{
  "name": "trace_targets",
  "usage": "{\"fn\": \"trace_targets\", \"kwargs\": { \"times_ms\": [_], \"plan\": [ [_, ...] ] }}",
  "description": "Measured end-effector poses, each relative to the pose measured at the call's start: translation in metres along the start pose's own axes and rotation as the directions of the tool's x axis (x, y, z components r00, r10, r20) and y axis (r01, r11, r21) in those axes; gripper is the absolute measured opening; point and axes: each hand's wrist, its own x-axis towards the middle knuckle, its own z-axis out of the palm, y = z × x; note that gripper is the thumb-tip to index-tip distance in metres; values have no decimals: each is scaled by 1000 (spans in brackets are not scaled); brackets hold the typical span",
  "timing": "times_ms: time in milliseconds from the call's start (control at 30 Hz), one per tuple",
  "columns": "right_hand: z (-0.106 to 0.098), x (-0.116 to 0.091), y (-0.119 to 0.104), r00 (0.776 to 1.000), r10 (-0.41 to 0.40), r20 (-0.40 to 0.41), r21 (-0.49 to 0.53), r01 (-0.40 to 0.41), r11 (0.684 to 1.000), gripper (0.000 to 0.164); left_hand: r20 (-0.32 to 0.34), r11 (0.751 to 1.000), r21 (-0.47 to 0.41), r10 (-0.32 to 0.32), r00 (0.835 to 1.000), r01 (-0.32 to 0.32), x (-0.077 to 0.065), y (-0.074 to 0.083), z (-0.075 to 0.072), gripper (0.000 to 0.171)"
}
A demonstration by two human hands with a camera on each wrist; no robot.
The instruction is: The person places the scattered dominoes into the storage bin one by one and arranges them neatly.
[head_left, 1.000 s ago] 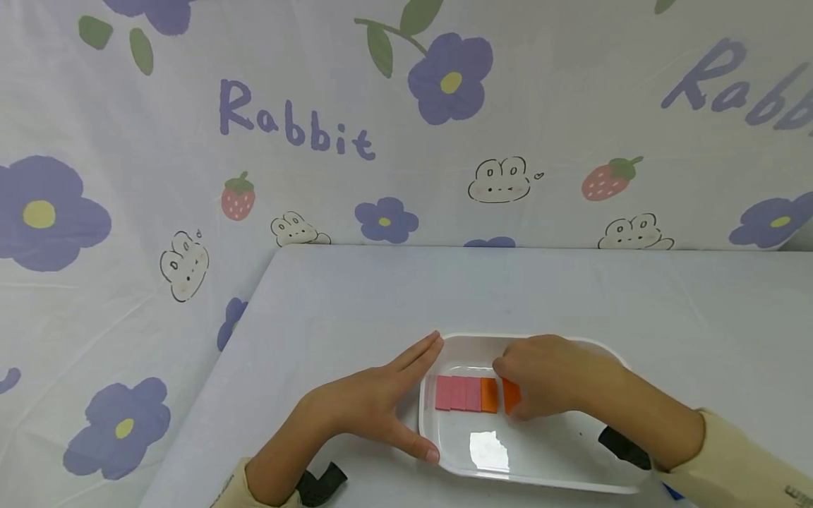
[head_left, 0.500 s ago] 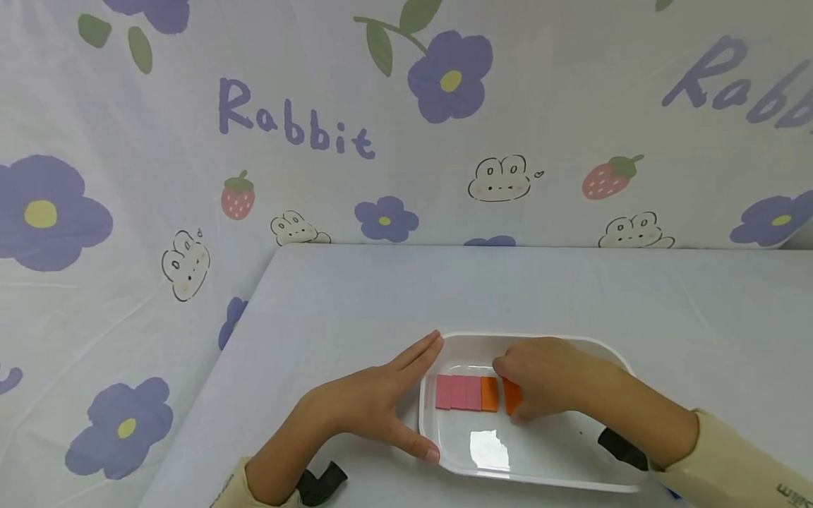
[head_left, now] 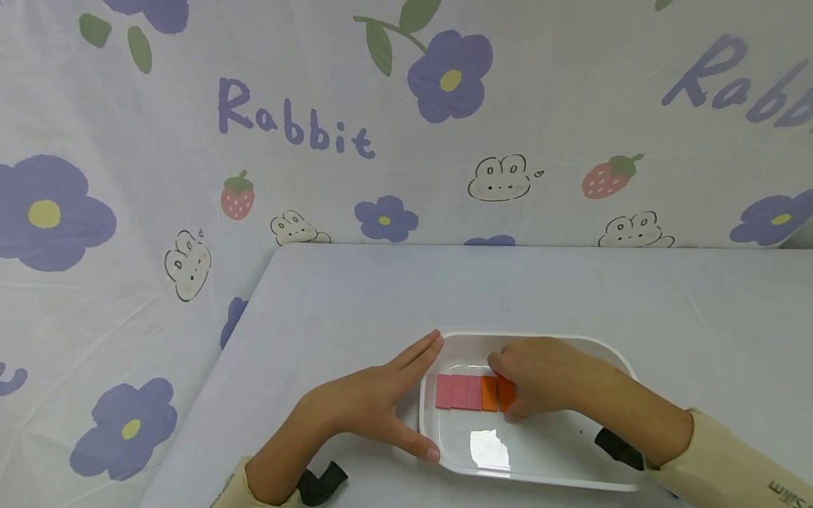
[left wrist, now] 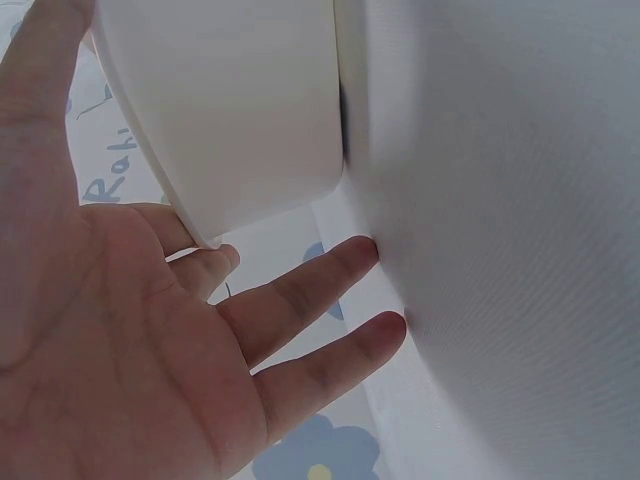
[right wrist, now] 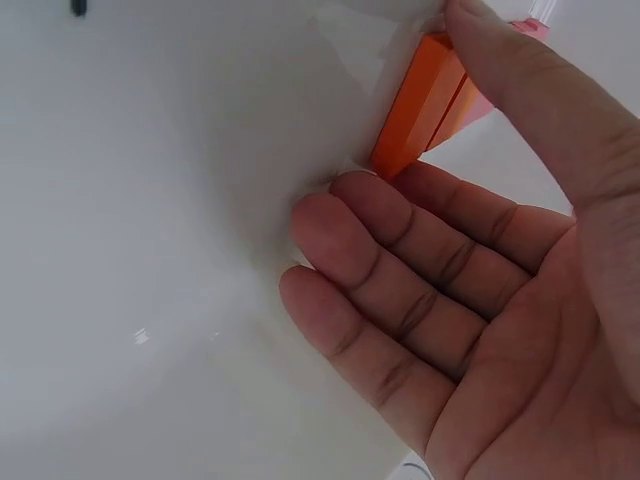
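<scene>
- Head view: even, muted light; white glare on tray (head_left: 552, 451).
- Right wrist view: small glints, soft shadow beside fingertips (right wrist: 328, 232).
- Left wrist view: tray's outside shaded.

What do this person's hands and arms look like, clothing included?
The left hand and right hand are bare, with no gloves or rings showing. The left sleeve and right sleeve are cream; dark lettering marks the right one. A black piece shows near each sleeve.

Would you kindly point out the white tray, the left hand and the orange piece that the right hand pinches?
White tray (head_left: 552, 448): head view, on its bare floor.
Left hand (head_left: 373, 401): head view, on the back of the hand.
Orange piece (head_left: 505, 392): head view, on its uncovered part.
</scene>
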Motion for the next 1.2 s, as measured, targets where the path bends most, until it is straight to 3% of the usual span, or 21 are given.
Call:
{"fn": "trace_targets", "kwargs": {
  "times_ms": [633,1200],
  "plan": [
    [1,2,-1,999,-46,-20,3,46,999,35,0,1000,7,10,1000,-10,0,1,-2,130],
    [1,3,-5,999,-39,-16,-5,39,999,35,3,1000,-1,6,1000,-6,-1,0,-1,130]
  ]
}}
